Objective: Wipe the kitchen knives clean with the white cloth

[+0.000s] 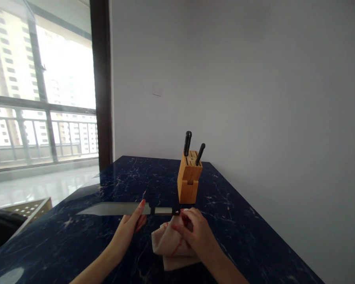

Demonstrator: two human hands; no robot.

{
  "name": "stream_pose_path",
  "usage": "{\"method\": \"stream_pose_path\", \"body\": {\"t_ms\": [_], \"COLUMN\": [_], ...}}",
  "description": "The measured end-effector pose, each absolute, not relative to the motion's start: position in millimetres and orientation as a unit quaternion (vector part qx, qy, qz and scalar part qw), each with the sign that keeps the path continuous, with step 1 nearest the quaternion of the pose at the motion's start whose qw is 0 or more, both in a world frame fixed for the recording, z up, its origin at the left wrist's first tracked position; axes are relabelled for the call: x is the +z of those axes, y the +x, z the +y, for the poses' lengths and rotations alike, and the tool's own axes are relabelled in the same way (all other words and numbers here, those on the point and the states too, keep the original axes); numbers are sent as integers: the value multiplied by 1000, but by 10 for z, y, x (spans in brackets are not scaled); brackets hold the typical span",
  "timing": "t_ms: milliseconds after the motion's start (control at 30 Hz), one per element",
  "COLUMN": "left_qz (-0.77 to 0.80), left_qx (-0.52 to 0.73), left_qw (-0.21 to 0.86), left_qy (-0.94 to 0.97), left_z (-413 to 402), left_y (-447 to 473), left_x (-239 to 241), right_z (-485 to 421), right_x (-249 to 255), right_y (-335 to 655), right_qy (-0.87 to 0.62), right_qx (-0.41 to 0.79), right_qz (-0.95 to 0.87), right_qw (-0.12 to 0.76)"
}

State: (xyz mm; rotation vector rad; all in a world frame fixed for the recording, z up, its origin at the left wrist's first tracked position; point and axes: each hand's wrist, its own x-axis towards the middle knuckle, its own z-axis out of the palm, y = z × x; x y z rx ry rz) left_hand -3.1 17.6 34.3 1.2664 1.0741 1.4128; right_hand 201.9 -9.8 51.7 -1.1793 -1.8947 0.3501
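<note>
A long kitchen knife (118,208) lies level over the dark marble table (77,240), blade pointing left. My left hand (130,230) pinches the blade near its middle, fingertips on the steel. My right hand (195,232) is closed around the knife's black handle, with a beige cloth (168,246) bunched under and around it. The cloth rests on the table below the knife.
A wooden knife block (189,179) stands just behind the knife with two black-handled knives (188,144) in its slots. A plain white wall runs along the right. A large window and dark frame are at the left. A perforated tray (29,209) sits by the table's left edge.
</note>
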Motion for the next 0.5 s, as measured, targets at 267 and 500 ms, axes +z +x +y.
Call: {"method": "stream_pose_path", "body": {"t_ms": [267, 500], "left_qz": [498, 457], "left_qx": [556, 483], "left_qw": [306, 376], "left_qy": [591, 645], "left_z": [144, 125], "left_y": [-15, 146], "left_x": [402, 132], "right_z": [-120, -178], "right_x": [477, 478], "right_y": [1958, 1876], "right_qy": [-481, -440], "right_qx": [120, 107], "right_qz": [-741, -763], "right_qw": [454, 461]}}
